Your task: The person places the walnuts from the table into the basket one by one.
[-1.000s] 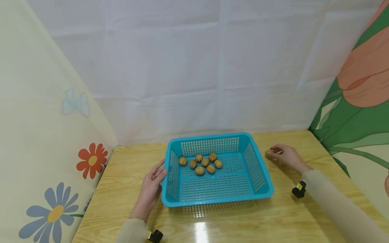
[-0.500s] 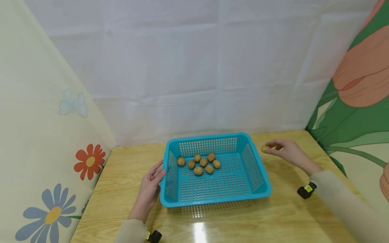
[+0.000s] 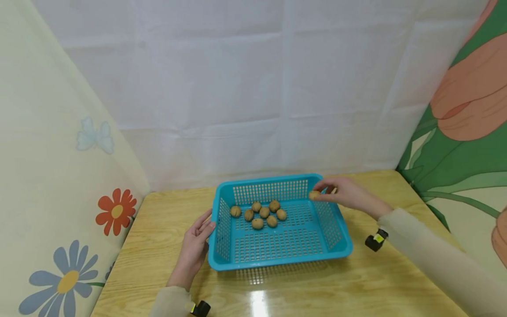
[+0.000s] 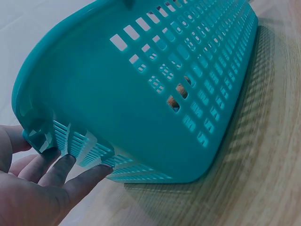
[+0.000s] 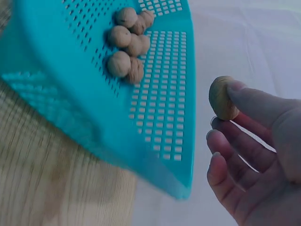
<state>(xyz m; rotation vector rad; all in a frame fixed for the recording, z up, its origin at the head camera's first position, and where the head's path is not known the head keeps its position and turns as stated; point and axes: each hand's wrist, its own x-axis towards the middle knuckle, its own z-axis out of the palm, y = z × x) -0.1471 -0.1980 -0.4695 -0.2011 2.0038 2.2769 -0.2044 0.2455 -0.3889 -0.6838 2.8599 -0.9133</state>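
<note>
A blue plastic basket (image 3: 280, 263) with slotted walls stands on the table, several walnuts (image 3: 257, 223) grouped in its left half. My left hand (image 3: 195, 243) grips the basket's left end at the rim. In the left wrist view, the left fingers (image 4: 56, 172) reach under the rim against the outer wall. My right hand (image 3: 344, 192) is at the basket's right rim, pinching one walnut (image 3: 314, 195) between thumb and fingertips. That walnut (image 5: 223, 98) shows plainly in the right wrist view, with the other fingers spread loosely below it.
The wooden table (image 3: 158, 237) extends around the basket on both sides and in front. A white cloth (image 3: 229, 97) hangs behind it. Printed panels with flowers (image 3: 116, 211) flank the table left and right.
The right hand has lifted a walnut from near the table right of the basket and carried it left to above the basket's right rim. The left hand keeps its place on the basket.
</note>
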